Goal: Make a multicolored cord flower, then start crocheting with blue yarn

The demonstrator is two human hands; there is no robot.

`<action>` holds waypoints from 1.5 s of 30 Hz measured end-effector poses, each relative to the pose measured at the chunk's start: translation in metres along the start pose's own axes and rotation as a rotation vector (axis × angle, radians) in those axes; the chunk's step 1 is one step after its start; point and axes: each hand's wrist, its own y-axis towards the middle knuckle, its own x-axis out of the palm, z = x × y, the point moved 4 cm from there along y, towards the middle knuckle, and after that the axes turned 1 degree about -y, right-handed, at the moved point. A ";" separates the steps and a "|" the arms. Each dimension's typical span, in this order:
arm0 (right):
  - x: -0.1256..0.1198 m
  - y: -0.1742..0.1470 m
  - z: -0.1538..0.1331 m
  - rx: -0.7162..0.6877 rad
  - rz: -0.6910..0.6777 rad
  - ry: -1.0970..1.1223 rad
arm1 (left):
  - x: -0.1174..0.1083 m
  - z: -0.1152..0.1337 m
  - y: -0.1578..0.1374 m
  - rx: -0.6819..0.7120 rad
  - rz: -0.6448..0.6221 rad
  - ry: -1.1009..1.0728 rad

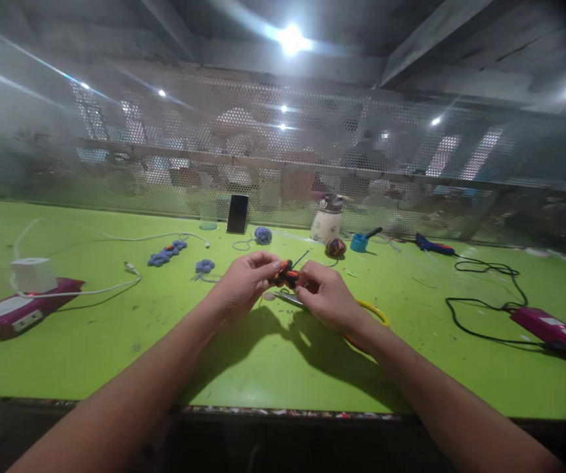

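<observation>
Both hands meet over the desk (263, 374), pinched on one small orange-and-black piece (287, 272): the left hand (248, 279) grips its nine o'clock side, the right hand (327, 292) its three o'clock side. A thin dark strand or hook, too small to tell which, points from the piece toward one o'clock. Taking the piece as the dial's centre, scissors (290, 298) lie partly under the right hand, yellow handle loop toward four o'clock. The striped yarn ball (335, 247) sits at two, with the blue tub (359, 243) just beyond. The blue yarn ball (263, 236) rests at eleven, the phone (237, 214) standing near it. At nine lies a blue flower (205, 266).
</observation>
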 end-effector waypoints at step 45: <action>-0.028 -0.003 -0.011 0.188 -0.317 1.058 | 0.008 0.008 -0.013 -0.003 -0.400 -0.001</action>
